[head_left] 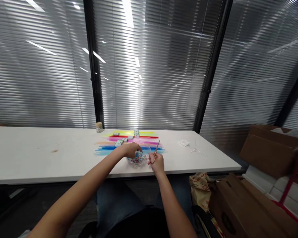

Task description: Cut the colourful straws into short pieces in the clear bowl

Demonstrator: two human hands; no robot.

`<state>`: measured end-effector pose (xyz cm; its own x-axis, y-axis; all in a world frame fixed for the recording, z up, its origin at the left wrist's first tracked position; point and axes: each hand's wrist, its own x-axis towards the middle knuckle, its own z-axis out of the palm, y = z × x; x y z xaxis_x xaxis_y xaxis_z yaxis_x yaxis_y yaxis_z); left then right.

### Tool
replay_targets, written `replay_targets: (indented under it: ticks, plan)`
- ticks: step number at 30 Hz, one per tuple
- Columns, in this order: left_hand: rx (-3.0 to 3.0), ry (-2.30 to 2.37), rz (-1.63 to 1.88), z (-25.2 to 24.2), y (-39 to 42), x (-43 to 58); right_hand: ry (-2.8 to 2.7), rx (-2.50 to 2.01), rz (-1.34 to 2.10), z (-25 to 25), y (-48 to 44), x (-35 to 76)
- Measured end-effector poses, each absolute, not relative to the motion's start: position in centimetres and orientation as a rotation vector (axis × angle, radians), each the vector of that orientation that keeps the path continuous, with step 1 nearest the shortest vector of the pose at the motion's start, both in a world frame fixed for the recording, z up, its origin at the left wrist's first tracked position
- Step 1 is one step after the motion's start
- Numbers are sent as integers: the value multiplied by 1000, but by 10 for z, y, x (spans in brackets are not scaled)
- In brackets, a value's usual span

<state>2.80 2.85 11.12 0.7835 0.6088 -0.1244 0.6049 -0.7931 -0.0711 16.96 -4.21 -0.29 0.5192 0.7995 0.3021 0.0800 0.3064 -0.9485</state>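
Near the table's front edge sits a clear round bowl (138,164) with small multicoloured pieces in it. My left hand (132,149) reaches over its back left rim, fingers bent down toward the pieces; whatever the fingertips hold is too small to make out. My right hand (157,161), at the bowl's right side, is closed round the handles of scissors (157,148), whose blades point up and away. Behind the bowl lie bundles of thin coloured strands: yellow (124,133), red (151,137), pink (149,143) and blue (106,148), several with paper labels.
A small jar (98,127) stands at the back edge of the white table (72,158). Crumpled clear plastic (184,142) and thin white scraps (196,150) lie to the right. Cardboard boxes (238,205) and a paper bag (200,190) are beside the table.
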Motion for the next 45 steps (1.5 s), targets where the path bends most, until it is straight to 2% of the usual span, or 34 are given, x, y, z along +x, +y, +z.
replay_targets:
  ticks: [4, 9, 18, 25, 39, 45]
  plan:
    - [-3056, -875, 339, 112, 21, 28, -931, -1196, 569, -2, -43, 170]
    - [-3085, -733, 301, 100, 19, 39, -947, -1194, 571, 0, -45, 170]
    - [-2968, -856, 243, 97, 36, 38, -928, -1206, 573, -1, -44, 171]
    - [-3026, -865, 451, 101, 35, 32, -948, -1195, 564, 0, -45, 171]
    - [-3142, -759, 190, 91, 38, 38, -955, -1198, 558, -2, -43, 173]
    - [-3226, -765, 383, 101, 37, 29, -948, -1198, 560, -2, -42, 173]
